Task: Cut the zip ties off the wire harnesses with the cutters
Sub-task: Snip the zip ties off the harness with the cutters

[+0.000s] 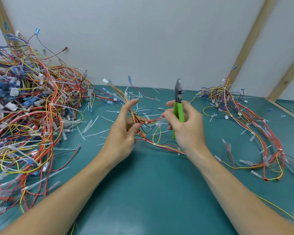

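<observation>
A wire harness (143, 123) of red, yellow and white wires runs between my two hands above the green mat. My left hand (124, 131) holds the bundle, thumb against a red wire, index finger stretched upward. My right hand (185, 124) grips the green-handled cutters (178, 109), jaws pointing up and away from the wires, while its fingertips pinch a white zip tie (159, 122) on the harness. Another zip tie (154, 144) sits lower on the same bundle.
A big tangled heap of harnesses (24, 112) fills the left side. A smaller pile of harnesses (244, 119) lies at the right. Cut white zip-tie pieces (90, 126) are scattered over the green mat (143, 184). A wall and wooden frame stand behind.
</observation>
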A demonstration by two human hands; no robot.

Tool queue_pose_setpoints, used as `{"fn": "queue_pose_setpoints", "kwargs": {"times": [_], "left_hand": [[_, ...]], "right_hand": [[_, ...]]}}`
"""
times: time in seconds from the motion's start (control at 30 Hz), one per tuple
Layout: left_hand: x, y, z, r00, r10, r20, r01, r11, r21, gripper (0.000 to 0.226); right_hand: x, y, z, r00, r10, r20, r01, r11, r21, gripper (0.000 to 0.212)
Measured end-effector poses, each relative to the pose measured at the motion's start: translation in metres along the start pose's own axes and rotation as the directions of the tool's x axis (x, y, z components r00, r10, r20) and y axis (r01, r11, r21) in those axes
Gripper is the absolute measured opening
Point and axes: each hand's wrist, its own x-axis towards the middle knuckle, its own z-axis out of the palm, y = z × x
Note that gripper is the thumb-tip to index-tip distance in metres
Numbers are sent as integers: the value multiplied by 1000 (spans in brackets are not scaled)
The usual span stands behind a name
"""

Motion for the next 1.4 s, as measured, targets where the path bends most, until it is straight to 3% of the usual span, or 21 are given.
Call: {"fn": "queue_pose_setpoints", "kwargs": {"times": [0.17,0.43,0.63,0.87,0.97,1.03,1.1,1.2,1.3,1.4], "left_hand": [[-4,-5,3,992,58,113,-83,969,232,56],[-7,-1,3,969,90,230,-184,884,430,62],[-8,11,4,958,68,278,-219,800,559,56],[-13,25,10,940,128,317,-328,605,726,61],[-14,25,11,924,176,341,-378,570,730,57],[-13,26,12,909,240,341,-415,595,689,43],[-13,29,12,921,307,238,-388,707,591,27],[-13,33,8,953,293,-75,-254,909,330,17],[-6,31,1,930,142,-338,-115,988,98,21],[6,21,-11,835,-64,-546,17,996,-92,11]], "right_hand": [[-15,1,13,985,-76,155,82,996,-29,4],[-14,-1,13,999,32,2,-32,999,-28,16],[-12,1,16,986,156,54,-160,984,81,24],[-12,2,20,983,171,71,-179,974,140,27],[-12,4,19,981,186,62,-193,973,130,27],[-10,4,18,981,187,47,-192,974,124,24],[-8,3,15,983,182,31,-184,975,125,21],[-3,-1,8,980,198,33,-201,968,151,18],[3,-6,0,972,220,78,-233,940,251,20],[9,-12,-9,946,258,196,-316,868,383,20]]}}
